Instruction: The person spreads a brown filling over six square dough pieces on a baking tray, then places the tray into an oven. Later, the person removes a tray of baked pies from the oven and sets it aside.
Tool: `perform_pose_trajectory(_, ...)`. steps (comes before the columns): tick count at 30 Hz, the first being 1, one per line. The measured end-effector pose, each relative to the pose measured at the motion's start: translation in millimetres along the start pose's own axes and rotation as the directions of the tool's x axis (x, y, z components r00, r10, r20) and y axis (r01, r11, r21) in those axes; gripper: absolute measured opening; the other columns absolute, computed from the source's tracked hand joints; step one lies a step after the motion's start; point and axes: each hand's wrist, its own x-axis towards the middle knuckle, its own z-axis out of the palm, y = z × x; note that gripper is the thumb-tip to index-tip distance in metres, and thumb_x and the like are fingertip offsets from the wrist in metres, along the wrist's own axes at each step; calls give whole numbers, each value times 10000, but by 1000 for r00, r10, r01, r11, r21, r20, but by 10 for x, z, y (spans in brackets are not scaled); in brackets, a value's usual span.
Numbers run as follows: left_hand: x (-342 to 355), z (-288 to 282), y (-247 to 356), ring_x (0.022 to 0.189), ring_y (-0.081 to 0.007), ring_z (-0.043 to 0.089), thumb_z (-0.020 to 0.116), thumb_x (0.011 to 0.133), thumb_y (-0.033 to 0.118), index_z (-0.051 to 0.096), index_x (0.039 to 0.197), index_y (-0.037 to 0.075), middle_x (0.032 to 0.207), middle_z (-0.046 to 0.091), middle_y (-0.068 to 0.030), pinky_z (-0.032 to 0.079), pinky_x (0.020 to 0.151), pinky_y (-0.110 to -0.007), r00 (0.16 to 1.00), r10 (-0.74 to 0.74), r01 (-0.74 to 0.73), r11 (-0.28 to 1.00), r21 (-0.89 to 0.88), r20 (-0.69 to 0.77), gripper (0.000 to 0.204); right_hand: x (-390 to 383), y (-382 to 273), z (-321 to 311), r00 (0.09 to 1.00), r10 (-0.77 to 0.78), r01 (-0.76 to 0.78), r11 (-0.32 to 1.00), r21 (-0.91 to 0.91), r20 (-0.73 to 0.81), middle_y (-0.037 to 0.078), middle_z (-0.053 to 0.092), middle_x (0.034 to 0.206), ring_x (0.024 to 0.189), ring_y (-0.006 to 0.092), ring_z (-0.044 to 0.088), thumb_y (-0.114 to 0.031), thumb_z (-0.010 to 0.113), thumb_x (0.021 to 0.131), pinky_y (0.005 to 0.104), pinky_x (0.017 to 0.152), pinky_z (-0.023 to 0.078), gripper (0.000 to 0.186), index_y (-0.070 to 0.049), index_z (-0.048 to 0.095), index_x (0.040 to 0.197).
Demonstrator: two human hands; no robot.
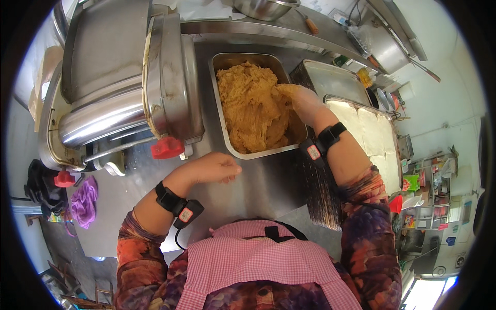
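A deep rectangular metal pan (221,121) holds a big mound of thick, golden-brown paste (253,111) with a rough, torn surface. My right hand (305,103), in a clear plastic glove, reaches over the pan's right rim. Its fingers are closed on some of the paste and smeared with it, so their tips are partly hidden. My left hand (217,168) is bare and hovers over the steel table (258,188), just off the pan's near left corner. Its fingers are loosely curled, and nothing shows in them.
Left of the pan stands a large steel roller machine (170,82) with red knobs. On the right, a tray of pale flat dough pieces (356,124) lies beside an oily metal tray (333,80). A steel bowl (266,8) sits on the back shelf. A purple cloth (84,201) hangs at left.
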Motion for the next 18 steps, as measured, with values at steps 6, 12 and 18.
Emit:
perform_pose_trajectory(6, 183, 46, -243, 785, -149, 635, 556, 970, 330, 647, 939, -2, 876, 676, -64, 525, 700, -294, 979, -7, -50, 961, -272, -203, 346, 396, 133, 118, 985, 64, 4, 922, -387, 163, 145, 657, 1115, 1002, 301, 624, -52, 485, 914, 374, 835, 502, 343, -117, 601, 1230)
perform_pose_trajectory(12, 282, 55, -326, 730, -131, 632, 571, 960, 262, 633, 917, 6, 846, 668, -59, 515, 644, -278, 970, 1, -89, 932, -351, -243, 267, 577, 461, 359, 960, 66, 69, 886, -459, 273, 176, 652, 1106, 1011, 344, 617, -116, 476, 929, 391, 846, 493, 332, -120, 557, 1251)
perform_pose_trajectory(18, 288, 52, -306, 733, -136, 630, 584, 942, 207, 650, 914, -5, 864, 686, -72, 514, 676, -286, 965, -25, -71, 935, -348, -262, 223, 441, 668, 512, 898, -88, 108, 994, -22, 432, 175, 649, 1120, 1028, 330, 619, -114, 488, 906, 382, 856, 494, 323, -109, 558, 1222)
